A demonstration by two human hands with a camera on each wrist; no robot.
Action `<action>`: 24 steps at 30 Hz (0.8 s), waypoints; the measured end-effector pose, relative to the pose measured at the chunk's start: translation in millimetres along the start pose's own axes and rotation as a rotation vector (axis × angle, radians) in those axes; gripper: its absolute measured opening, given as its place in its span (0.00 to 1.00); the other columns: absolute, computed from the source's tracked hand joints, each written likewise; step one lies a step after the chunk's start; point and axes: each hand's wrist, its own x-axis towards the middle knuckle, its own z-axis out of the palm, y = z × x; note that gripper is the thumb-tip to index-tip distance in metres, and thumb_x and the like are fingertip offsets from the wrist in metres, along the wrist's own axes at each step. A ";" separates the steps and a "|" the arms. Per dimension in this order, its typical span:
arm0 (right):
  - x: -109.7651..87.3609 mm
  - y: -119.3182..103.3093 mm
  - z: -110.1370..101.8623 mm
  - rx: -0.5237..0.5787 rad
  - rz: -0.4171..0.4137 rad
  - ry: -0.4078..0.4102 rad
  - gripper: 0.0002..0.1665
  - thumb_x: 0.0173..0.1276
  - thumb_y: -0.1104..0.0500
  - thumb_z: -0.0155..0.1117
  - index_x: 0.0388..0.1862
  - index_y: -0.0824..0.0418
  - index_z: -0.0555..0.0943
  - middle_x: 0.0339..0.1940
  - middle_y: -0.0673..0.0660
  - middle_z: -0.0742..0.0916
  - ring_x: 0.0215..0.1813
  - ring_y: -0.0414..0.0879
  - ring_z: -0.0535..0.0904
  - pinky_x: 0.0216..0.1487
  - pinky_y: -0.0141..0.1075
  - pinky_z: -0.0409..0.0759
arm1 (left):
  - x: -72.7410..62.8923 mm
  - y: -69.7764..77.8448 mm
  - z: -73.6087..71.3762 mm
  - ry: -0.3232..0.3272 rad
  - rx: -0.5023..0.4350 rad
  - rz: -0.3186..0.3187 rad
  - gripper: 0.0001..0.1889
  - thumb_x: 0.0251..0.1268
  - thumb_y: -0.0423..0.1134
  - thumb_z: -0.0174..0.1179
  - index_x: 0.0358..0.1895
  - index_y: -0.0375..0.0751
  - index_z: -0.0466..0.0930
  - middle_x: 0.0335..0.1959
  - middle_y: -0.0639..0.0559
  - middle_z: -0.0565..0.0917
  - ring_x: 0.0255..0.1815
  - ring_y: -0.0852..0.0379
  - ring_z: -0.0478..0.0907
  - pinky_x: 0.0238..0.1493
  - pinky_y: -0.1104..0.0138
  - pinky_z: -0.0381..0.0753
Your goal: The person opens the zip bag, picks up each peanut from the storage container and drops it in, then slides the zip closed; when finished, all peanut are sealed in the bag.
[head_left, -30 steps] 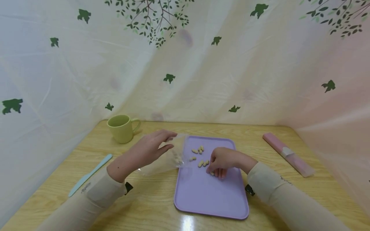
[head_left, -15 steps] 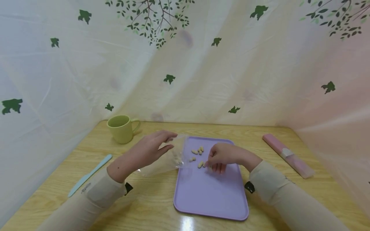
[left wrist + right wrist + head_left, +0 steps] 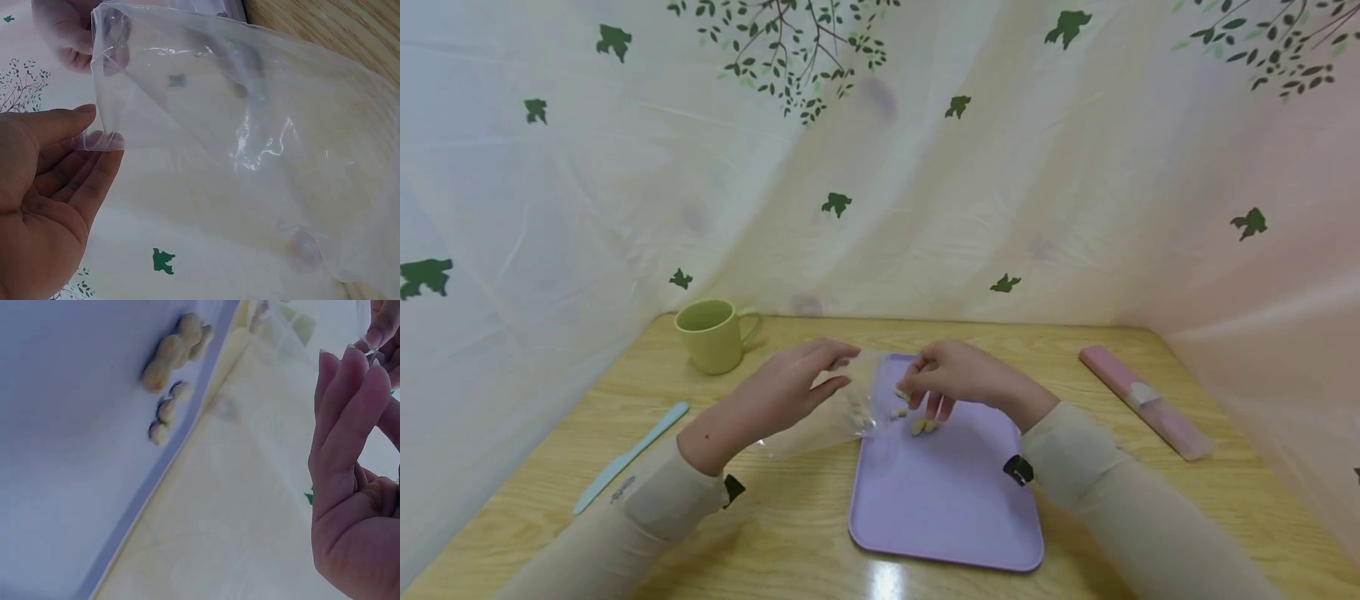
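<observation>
My left hand [image 3: 782, 392] pinches the mouth edge of a clear plastic bag [image 3: 206, 125] between thumb and fingers. The bag slants across the tabletop and overlaps the left rim of a lilac tray [image 3: 955, 500]. Pale shapes show through its film near the tray. Over the tray's far left part, my right hand [image 3: 958, 375] has its thumb and fingertips together on a peanut, largely hidden by the fingers. Several unshelled peanuts [image 3: 924, 427] lie on the tray below that hand. In the right wrist view, more peanuts [image 3: 169, 356] sit along the tray's rim.
A green mug [image 3: 711, 333] stands at the back left. Nearer lies a light blue knife [image 3: 628, 458], left of my left forearm. A pink folded pack [image 3: 1142, 400] rests at the right. Printed sheeting [image 3: 910, 250] closes off the table's back and sides.
My right hand has lifted from the tray's middle, where a peanut lay under its fingers, and moved up and left toward the bag mouth. The left hand and bag stay put.
</observation>
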 end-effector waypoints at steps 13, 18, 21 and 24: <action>10.2 -22.7 19.5 0.056 -0.040 0.000 0.15 0.77 0.48 0.69 0.47 0.59 0.84 0.47 0.61 0.94 0.33 0.53 0.92 0.33 0.43 0.92 | -3.1 -2.5 2.3 0.010 -0.007 -0.003 0.21 0.74 0.34 0.69 0.66 0.38 0.81 0.59 0.44 0.89 0.54 0.51 0.91 0.53 0.57 0.92; 10.1 -24.1 19.8 0.064 -0.037 0.015 0.17 0.80 0.47 0.67 0.51 0.60 0.85 0.48 0.58 0.95 0.34 0.53 0.93 0.33 0.43 0.92 | -3.3 -2.9 2.6 0.009 -0.005 -0.003 0.21 0.73 0.34 0.69 0.66 0.37 0.80 0.59 0.44 0.89 0.53 0.51 0.91 0.53 0.57 0.93; 8.4 -23.2 16.7 0.047 -0.031 0.037 0.18 0.81 0.46 0.64 0.54 0.59 0.85 0.46 0.56 0.95 0.35 0.53 0.93 0.34 0.43 0.92 | -3.0 -3.4 2.6 0.007 0.000 -0.002 0.21 0.74 0.34 0.69 0.66 0.37 0.80 0.59 0.44 0.89 0.54 0.51 0.91 0.53 0.57 0.93; 6.0 -20.5 12.0 0.030 -0.019 0.064 0.18 0.83 0.45 0.62 0.53 0.59 0.84 0.45 0.57 0.95 0.34 0.52 0.92 0.34 0.43 0.92 | -2.7 -3.4 2.5 0.005 0.003 0.001 0.21 0.73 0.34 0.69 0.66 0.38 0.80 0.59 0.44 0.89 0.54 0.51 0.91 0.53 0.57 0.92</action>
